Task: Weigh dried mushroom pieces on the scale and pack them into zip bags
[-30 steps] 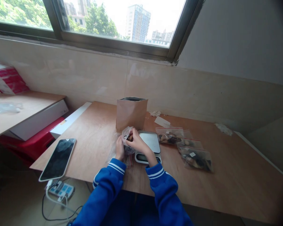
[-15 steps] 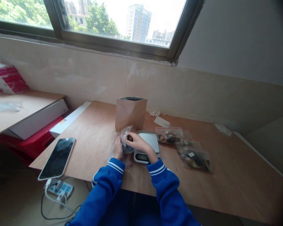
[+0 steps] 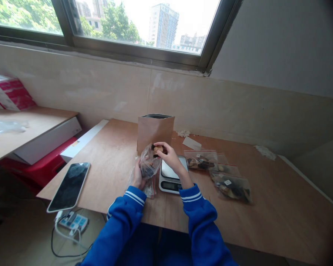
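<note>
Standing behind the scale (image 3: 170, 169), a bit to its left, is a paper bag (image 3: 155, 130), probably light and stiff. Just left of the scale, the left hand (image 3: 138, 174) cups a clear bag (image 3: 150, 170); it looks soft and slippery. Near the scale's back left corner, the right hand (image 3: 168, 155) pinches a brown lump (image 3: 158, 149), likely light and crumbly: hold its sides gently.

Reaches forward and inward with both arms (image 3: 204, 218). Cups left hand (image 3: 138, 175) low, partly hidden. Holds right hand (image 3: 170, 157) slightly higher, farther forward, with wrist (image 3: 185, 179) angled inward, pinching between thumb (image 3: 162, 154) and fingers (image 3: 164, 145).
</note>
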Demonstrator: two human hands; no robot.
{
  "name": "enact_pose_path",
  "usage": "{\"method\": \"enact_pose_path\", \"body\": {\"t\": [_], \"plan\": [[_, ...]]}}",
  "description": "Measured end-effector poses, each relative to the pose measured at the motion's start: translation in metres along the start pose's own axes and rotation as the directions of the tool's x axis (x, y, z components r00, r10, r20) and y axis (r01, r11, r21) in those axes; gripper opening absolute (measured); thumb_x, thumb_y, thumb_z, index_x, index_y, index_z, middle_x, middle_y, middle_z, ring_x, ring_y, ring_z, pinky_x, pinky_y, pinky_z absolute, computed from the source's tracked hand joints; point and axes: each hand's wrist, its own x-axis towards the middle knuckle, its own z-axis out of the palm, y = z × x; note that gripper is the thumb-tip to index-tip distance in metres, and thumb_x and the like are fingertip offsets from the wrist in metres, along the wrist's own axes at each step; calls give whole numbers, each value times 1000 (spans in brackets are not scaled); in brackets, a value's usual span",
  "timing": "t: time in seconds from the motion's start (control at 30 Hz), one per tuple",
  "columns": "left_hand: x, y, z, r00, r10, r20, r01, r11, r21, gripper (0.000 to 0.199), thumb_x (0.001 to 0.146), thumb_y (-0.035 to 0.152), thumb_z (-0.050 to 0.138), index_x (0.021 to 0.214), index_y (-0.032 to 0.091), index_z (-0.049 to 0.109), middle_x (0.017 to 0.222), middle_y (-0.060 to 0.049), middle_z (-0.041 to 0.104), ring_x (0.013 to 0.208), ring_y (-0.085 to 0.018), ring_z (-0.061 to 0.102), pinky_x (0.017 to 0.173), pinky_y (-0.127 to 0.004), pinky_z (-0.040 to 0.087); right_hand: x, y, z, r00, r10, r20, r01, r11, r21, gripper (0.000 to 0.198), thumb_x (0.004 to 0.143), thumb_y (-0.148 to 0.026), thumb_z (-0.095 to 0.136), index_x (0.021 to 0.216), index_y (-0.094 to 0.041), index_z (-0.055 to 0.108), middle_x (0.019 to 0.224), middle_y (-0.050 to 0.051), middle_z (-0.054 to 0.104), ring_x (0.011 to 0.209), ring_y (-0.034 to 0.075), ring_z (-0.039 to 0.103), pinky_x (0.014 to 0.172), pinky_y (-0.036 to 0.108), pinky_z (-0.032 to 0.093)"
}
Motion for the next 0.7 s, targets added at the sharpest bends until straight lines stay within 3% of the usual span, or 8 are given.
{"method": "enact_pose_path", "body": {"t": [0.13, 0.27, 0.33, 0.47, 0.6, 0.7], "plan": [[-3, 1, -1, 1000, -12, -9, 13, 1000, 24, 41, 91, 44, 47, 108, 11, 65, 73, -7, 70, 64, -19, 69, 67, -33, 57, 34, -22, -12, 989, -60, -134, 66, 997, 46, 27, 73, -28, 56, 99, -20, 62, 93, 0, 63, 76, 13, 61, 62, 24, 56], [-4, -1, -1, 1000, -5, -25, 6, 999, 37, 36, 89, 42, 53, 105, 12, 65, 71, -5, 68, 62, -18, 68, 61, -30, 56, 89, -61, -21, 938, -269, -218, 269, 963, -33, 23, 74, -27, 56, 95, -19, 59, 90, 0, 63, 72, 12, 60, 60, 22, 53], [-6, -1, 1, 999, -12, -32, 13, 999, 32, 35, 89, 41, 53, 104, 12, 65, 70, -4, 68, 61, -17, 68, 60, -29, 56, 119, -78, -21, 917, -342, -206, 317, 937, -144, 20, 76, -27, 58, 94, -18, 59, 83, -1, 62, 71, 12, 59, 65, 24, 54], [-11, 3, 6, 999, -15, -50, 17, 999, 39, 33, 89, 38, 52, 104, 12, 65, 69, -4, 68, 61, -18, 68, 59, -29, 56, 162, -90, -17, 880, -470, -72, 415, 833, -364, 7, 80, -23, 60, 86, -19, 60, 80, 0, 62, 77, 14, 58, 83, 32, 51], [-13, 4, 8, 998, -5, -62, 8, 999, 43, 32, 89, 38, 52, 103, 12, 65, 67, -4, 67, 57, -17, 67, 54, -27, 54, 172, -74, -14, 831, -555, 31, 505, 730, -461, 21, 81, -12, 55, 100, -21, 60, 89, 1, 62, 85, 16, 56, 92, 33, 44], [-12, 3, 7, 998, -8, -69, 11, 999, 42, 29, 89, 36, 52, 101, 13, 65, 65, -2, 65, 54, -16, 65, 50, -26, 52, 167, -61, -14, 840, -541, 26, 490, 738, -465, 34, 81, -13, 55, 113, -22, 56, 90, 0, 62, 85, 17, 56, 90, 33, 45]]}}
